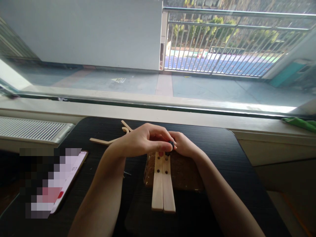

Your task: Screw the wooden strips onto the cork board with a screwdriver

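Observation:
Two pale wooden slats [163,191] with small round holes lie side by side on a glossy brown block [184,174], their near ends jutting past its edge. My left hand [143,140] reaches over their far part, thumb and fingers pinching a small dark knob-like piece [171,144] just above the holes. Close against those fingertips is my right hand [184,144], its fingers curled by the far end of the slats. What the right fingers hold is hidden. The far ends of the slats are covered by my hands.
More pale wooden pieces [100,141], one curved, lie behind my left forearm. A thin metal piece [127,173] rests beside the block on the black table [222,158]. At the left lies a phone [71,177], partly blurred out. A window sill [148,113] runs along the back.

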A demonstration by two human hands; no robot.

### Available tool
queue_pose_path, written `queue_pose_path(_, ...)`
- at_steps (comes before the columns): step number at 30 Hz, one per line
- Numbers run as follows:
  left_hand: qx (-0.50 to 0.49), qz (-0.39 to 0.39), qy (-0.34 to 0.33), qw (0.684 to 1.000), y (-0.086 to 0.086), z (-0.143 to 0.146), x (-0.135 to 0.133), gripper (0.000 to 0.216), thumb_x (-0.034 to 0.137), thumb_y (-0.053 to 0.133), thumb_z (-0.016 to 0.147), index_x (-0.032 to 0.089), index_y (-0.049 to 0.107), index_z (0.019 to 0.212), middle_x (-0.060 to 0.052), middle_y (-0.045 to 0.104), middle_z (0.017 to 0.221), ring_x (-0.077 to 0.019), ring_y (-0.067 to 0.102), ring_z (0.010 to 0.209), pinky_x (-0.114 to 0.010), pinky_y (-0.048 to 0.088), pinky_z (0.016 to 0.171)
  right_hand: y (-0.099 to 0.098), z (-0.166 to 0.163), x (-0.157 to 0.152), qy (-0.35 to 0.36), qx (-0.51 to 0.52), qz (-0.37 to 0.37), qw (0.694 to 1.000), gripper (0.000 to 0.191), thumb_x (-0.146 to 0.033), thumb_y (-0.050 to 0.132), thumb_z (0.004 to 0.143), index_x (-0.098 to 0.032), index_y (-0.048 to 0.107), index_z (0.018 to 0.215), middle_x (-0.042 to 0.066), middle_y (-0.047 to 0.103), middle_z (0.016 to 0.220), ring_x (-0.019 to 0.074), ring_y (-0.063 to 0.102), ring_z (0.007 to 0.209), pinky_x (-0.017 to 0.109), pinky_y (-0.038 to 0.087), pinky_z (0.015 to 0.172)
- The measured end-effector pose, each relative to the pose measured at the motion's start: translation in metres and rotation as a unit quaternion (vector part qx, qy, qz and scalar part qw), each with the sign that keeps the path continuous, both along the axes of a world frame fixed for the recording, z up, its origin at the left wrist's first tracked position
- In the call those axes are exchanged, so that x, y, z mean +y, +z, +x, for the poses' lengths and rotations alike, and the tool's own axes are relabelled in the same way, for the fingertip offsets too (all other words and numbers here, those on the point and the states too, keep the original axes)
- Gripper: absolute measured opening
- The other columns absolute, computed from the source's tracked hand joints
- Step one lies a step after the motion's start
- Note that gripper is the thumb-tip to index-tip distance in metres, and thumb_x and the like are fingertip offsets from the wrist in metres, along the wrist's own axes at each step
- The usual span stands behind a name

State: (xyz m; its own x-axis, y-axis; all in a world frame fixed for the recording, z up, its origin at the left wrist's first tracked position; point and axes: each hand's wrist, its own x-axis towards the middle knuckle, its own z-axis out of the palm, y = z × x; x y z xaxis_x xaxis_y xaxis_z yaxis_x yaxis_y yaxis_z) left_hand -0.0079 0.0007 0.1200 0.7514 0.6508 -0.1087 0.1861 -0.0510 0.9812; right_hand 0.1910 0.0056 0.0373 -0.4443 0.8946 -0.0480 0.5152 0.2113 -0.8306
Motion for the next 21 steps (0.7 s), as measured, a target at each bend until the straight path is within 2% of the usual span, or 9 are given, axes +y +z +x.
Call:
queue_pose_path(14,-0.006,-0.014,-0.007,1.000,0.0040,0.0011,-0.0021,0.019,0.027,0.068,0.083,0.015,0.071,0.096,-0.007,0.073,0.092,-0.0125,0.064,0.073,-0.025,0.053,0.070,0.0014,0.0007,-0.0012,0.003,0.012,-0.011,1.000,0.020,-0.023,0.054,0.082,-0.016,0.070,0.092,0.005,0.071,0.086,0.0211,0.064,0.082,0.033,0.049,0.075)
queue_pose_path(21,-0.006,-0.021,-0.028,0.999,0.0030,-0.0003,-0.0026,0.020,0.028,0.065,0.086,0.015,0.071,0.100,-0.007,0.072,0.092,-0.0109,0.063,0.067,-0.023,0.053,0.065,0.0017,0.0016,-0.0007,0.002,0.013,-0.006,1.000,0.021,-0.019,0.053,0.078,-0.017,0.070,0.091,0.003,0.069,0.083,0.0202,0.063,0.082,0.031,0.048,0.075)
